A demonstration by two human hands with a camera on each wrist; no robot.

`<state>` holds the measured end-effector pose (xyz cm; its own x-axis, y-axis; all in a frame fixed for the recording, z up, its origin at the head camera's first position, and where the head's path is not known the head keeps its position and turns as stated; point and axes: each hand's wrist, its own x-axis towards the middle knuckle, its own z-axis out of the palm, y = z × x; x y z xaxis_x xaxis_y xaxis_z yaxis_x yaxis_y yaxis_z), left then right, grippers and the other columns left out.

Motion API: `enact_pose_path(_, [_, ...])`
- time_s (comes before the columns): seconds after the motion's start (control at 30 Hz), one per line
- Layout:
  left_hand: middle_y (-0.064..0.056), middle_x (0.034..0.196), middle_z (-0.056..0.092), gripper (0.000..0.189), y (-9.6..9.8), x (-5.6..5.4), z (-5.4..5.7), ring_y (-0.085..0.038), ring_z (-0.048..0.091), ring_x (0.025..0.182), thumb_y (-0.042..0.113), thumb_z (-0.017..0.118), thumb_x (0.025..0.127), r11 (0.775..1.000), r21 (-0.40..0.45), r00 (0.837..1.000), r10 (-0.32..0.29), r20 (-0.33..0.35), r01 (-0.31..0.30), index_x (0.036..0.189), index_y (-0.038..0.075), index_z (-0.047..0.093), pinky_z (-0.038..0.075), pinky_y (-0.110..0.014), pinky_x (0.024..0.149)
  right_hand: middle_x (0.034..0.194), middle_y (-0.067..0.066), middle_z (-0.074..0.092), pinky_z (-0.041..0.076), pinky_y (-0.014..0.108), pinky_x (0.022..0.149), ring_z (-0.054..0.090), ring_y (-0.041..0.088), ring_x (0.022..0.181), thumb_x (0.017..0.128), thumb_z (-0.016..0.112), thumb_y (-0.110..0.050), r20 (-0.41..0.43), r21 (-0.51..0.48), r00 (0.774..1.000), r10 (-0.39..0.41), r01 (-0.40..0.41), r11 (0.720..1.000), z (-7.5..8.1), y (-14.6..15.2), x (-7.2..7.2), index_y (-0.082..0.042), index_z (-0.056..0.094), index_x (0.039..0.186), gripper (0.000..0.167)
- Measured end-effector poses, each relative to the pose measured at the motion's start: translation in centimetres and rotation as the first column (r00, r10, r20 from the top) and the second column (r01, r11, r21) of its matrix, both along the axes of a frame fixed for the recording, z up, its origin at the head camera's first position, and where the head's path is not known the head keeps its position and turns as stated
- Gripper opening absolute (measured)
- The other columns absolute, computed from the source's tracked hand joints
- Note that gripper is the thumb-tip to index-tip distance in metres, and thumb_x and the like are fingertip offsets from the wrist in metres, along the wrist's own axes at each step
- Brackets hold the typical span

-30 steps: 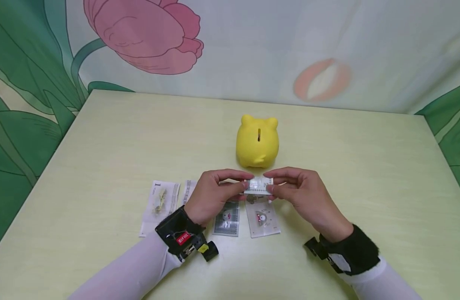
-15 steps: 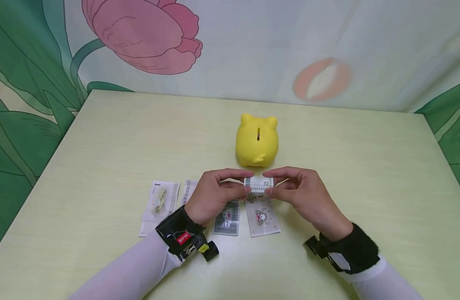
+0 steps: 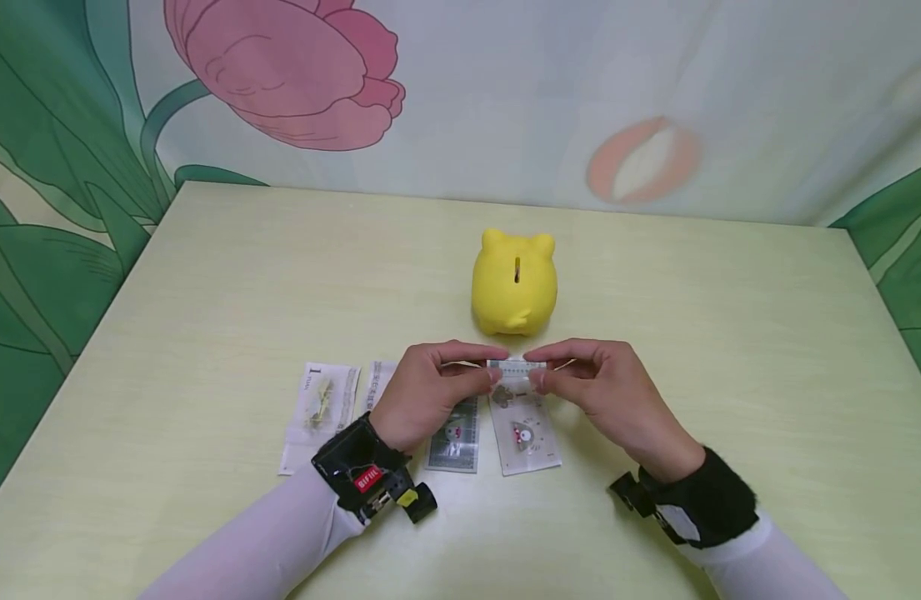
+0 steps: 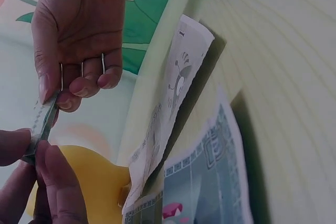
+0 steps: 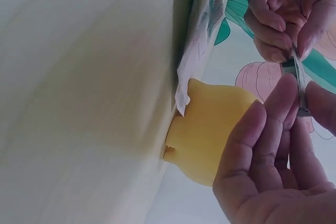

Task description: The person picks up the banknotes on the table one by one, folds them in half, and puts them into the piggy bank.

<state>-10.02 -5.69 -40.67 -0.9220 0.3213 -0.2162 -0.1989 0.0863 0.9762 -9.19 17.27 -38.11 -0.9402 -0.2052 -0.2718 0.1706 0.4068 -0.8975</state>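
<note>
A small folded banknote (image 3: 517, 368) is pinched at its two ends between both hands, above the notes on the table. My left hand (image 3: 422, 396) holds its left end with thumb and fingertips, and my right hand (image 3: 618, 396) pinches the right end the same way. In the right wrist view the folded note (image 5: 300, 85) appears as a thin, edge-on strip. Just beyond the fingertips stands a yellow piggy bank (image 3: 514, 292), its dark slot facing up. Below the hands lie a grey-green note (image 3: 453, 446) and a pale note (image 3: 526, 437).
A pale one-yuan note (image 3: 321, 408) lies left of my left wrist, and another note (image 3: 380, 379) is partly covered by that hand. The pale wooden table (image 3: 768, 350) ends at a flower-printed cloth (image 3: 498, 92) at the back.
Between my fingers the folded note has tilted and now shows a narrower face; its printed "2" no longer shows. Both hands stay nearly in place.
</note>
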Motion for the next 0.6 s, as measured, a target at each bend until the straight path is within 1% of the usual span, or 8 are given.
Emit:
enact_pose_path(0.13, [-0.007, 0.117, 0.077, 0.024, -0.01, -0.01, -0.07, -0.024, 0.073, 0.097, 0.014, 0.075, 0.095, 1.0, -0.007, 1.0, 0.007, -0.011, -0.007, 0.118, 0.011, 0.079, 0.059, -0.032, 0.086, 0.115, 0.012, 0.077, 0.055, 0.036, 0.093, 0.074, 0.027, 0.099, 0.097, 0.074, -0.021, 0.009, -0.019, 1.0, 0.004, -0.004, 1.0, -0.08, 0.03, -0.07, -0.013, 0.078, 0.116, 0.021])
enact_pose_path(0.2, [-0.006, 0.116, 0.077, 0.023, -0.01, -0.02, -0.11, -0.026, 0.073, 0.096, 0.014, 0.075, 0.095, 1.0, -0.012, 1.0, 0.012, -0.016, -0.012, 0.117, 0.011, 0.079, 0.06, -0.033, 0.086, 0.114, 0.014, 0.076, 0.055, 0.038, 0.094, 0.074, 0.029, 0.099, 0.097, 0.073, -0.02, 0.01, -0.03, 1.0, 0.004, -0.004, 1.0, -0.12, 0.03, -0.1, -0.011, 0.077, 0.116, 0.021])
enact_pose_path(0.37, [-0.004, 0.106, 0.075, 0.021, 0.01, -0.02, -0.17, -0.019, 0.07, 0.092, 0.015, 0.076, 0.095, 0.999, -0.02, 0.999, 0.026, -0.036, -0.026, 0.114, 0.011, 0.081, 0.059, -0.033, 0.084, 0.111, 0.017, 0.076, 0.055, 0.038, 0.093, 0.073, 0.027, 0.096, 0.099, 0.072, -0.022, 0.003, -0.035, 1.0, 0.014, -0.014, 0.999, -0.12, 0.06, -0.13, -0.008, 0.076, 0.114, 0.021])
enact_pose_path(0.47, [-0.005, 0.106, 0.076, 0.021, 0.07, 0.02, -0.15, -0.021, 0.073, 0.094, 0.016, 0.076, 0.094, 1.0, 0.002, 1.0, 0.019, -0.011, -0.019, 0.113, 0.009, 0.08, 0.06, -0.03, 0.085, 0.109, 0.016, 0.075, 0.057, 0.037, 0.093, 0.072, 0.027, 0.096, 0.099, 0.071, -0.021, 0.004, -0.051, 1.0, 0.024, -0.024, 0.998, -0.21, 0.04, -0.12, -0.006, 0.076, 0.113, 0.021])
enact_pose_path(0.6, [-0.014, 0.11, 0.079, 0.022, 0.08, 0.03, -0.12, -0.025, 0.077, 0.097, 0.015, 0.076, 0.094, 0.999, 0.048, 0.999, -0.005, 0.041, 0.003, 0.114, 0.005, 0.078, 0.062, -0.03, 0.086, 0.108, 0.017, 0.075, 0.059, 0.036, 0.092, 0.072, 0.026, 0.094, 0.099, 0.07, -0.019, 0.003, -0.082, 0.999, 0.038, -0.037, 0.996, -0.34, -0.04, -0.07, -0.004, 0.075, 0.112, 0.02])
